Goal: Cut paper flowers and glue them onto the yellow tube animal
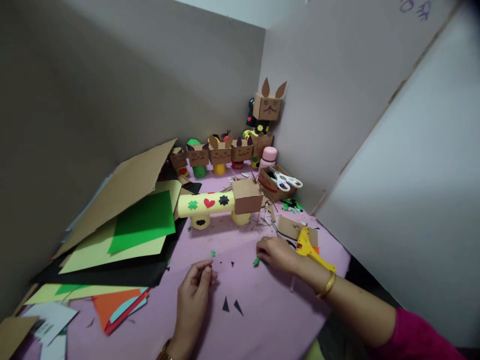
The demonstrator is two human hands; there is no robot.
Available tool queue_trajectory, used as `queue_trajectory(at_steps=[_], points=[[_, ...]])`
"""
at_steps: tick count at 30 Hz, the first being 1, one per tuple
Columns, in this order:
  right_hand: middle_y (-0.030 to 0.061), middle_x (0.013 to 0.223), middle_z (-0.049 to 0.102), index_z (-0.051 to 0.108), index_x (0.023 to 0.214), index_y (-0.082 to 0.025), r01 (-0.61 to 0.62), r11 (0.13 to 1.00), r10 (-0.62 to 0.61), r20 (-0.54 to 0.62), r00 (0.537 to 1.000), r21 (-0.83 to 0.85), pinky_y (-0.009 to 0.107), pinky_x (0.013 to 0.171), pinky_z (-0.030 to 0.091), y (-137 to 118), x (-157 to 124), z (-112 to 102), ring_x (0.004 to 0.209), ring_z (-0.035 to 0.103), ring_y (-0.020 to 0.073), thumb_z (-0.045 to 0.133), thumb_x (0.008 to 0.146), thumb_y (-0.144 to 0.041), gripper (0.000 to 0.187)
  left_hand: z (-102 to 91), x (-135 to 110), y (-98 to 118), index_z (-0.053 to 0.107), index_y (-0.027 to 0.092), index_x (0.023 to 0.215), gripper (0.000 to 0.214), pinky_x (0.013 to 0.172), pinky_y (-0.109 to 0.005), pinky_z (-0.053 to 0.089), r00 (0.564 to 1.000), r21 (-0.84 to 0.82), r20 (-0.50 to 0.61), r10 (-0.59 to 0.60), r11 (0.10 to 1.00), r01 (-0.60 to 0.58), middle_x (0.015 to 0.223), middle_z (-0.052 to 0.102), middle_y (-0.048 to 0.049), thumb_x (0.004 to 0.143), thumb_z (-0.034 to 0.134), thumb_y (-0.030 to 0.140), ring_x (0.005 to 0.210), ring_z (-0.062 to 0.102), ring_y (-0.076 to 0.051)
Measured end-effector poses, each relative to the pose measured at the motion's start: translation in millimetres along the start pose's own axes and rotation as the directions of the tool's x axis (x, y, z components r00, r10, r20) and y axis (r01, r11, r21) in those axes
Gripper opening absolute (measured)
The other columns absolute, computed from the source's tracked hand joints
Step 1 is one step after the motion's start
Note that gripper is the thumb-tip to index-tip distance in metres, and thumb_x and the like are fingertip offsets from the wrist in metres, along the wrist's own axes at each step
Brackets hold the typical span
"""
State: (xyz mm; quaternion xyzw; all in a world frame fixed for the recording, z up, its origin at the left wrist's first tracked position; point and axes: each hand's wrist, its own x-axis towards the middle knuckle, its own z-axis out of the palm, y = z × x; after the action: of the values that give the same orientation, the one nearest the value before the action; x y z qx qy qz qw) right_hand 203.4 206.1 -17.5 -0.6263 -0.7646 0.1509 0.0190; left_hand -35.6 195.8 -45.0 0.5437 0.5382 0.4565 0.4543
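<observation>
My left hand point(194, 295) hovers over the near part of the table, thumb and fingers pinched together; whatever is between them is too small to make out. My right hand point(276, 253) rests on the table with fingers curled down, right beside a green paper scrap point(256, 261); its fingertips are partly hidden. Two dark paper triangles point(225, 304) lie between the hands. Beyond them stands a yellow paper-tube animal point(198, 204) on short tube legs, decorated with a red heart and flower shapes, with a plain cardboard box head point(247, 196).
A yellow glue gun point(309, 250) lies on cardboard beside my right wrist. White-handled scissors point(285, 180) rest on a small box point(275, 192). Stacked paper and cardboard sheets point(142, 225) fill the left side. Several box-headed figures point(221, 152) and a pink bottle point(268, 156) stand at the back.
</observation>
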Motion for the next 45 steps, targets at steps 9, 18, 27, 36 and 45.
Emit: queue_trajectory(at_steps=[9, 18, 27, 36, 45], points=[[0.0074, 0.099, 0.067, 0.066, 0.096, -0.02, -0.008, 0.997, 0.012, -0.053, 0.999, 0.077, 0.024, 0.07, 0.039, -2.8, -16.2, 4.2, 0.086, 0.062, 0.0195, 0.059, 0.078, -0.018, 0.019, 0.3, -1.9, -2.0, 0.06, 0.016, 0.097, 0.032, 0.064, -0.027, 0.048, 0.999, -0.047, 0.032, 0.022, 0.999, -0.02, 0.07, 0.062, -0.0001, 0.08, 0.053, 0.042, 0.065, 0.058, -0.014], [0.0022, 0.067, 0.071, 0.068, 0.087, -0.013, -0.077, 0.95, 0.115, -0.11, 0.987, 0.302, 0.019, 0.051, 0.04, -15.3, -17.1, 15.1, 0.054, 0.061, 0.0112, 0.042, 0.091, -0.019, 0.028, 2.4, 0.6, -9.0, 0.06, 0.016, 0.097, 0.031, 0.063, -0.028, 0.046, 0.996, -0.009, 0.06, 0.071, 0.997, -0.071, 0.069, 0.06, -0.0004, 0.081, 0.051, 0.042, 0.066, 0.057, -0.016], [0.0135, 0.1, 0.066, 0.065, 0.105, -0.014, -0.155, 0.959, 0.224, -0.297, 0.928, 0.238, 0.032, 0.075, 0.043, -6.3, -24.1, 6.7, 0.09, 0.061, 0.0248, 0.055, 0.081, -0.02, 0.027, 0.5, -0.9, -3.6, 0.061, 0.016, 0.094, 0.028, 0.065, -0.029, 0.047, 0.991, -0.03, -0.015, 0.129, 0.991, -0.13, 0.072, 0.061, -0.0014, 0.08, 0.052, 0.039, 0.067, 0.058, -0.016], [0.0062, 0.109, 0.058, 0.062, 0.104, -0.023, 0.494, 0.861, -0.477, -0.146, 0.867, 0.122, 0.033, 0.088, 0.039, -92.6, -55.3, 49.6, 0.101, 0.05, 0.0219, 0.059, 0.083, -0.029, 0.022, 0.4, -1.5, -8.5, 0.064, 0.015, 0.094, 0.03, 0.068, -0.029, 0.048, 0.996, -0.098, -0.009, 0.09, 0.991, -0.091, 0.081, 0.066, -0.0045, 0.078, 0.055, 0.038, 0.074, 0.06, -0.017], [0.0073, 0.101, 0.062, 0.066, 0.102, -0.02, 0.334, 0.879, -0.204, -0.366, 0.908, 0.339, 0.033, 0.086, 0.043, -72.1, -31.4, 47.2, 0.096, 0.054, 0.0202, 0.054, 0.084, -0.016, 0.021, -8.5, -0.4, -9.0, 0.061, 0.017, 0.076, 0.029, 0.068, -0.03, 0.048, 0.98, 0.074, -0.106, 0.171, 0.984, -0.163, 0.073, 0.064, -0.0043, 0.085, 0.047, 0.041, 0.073, 0.06, -0.02]])
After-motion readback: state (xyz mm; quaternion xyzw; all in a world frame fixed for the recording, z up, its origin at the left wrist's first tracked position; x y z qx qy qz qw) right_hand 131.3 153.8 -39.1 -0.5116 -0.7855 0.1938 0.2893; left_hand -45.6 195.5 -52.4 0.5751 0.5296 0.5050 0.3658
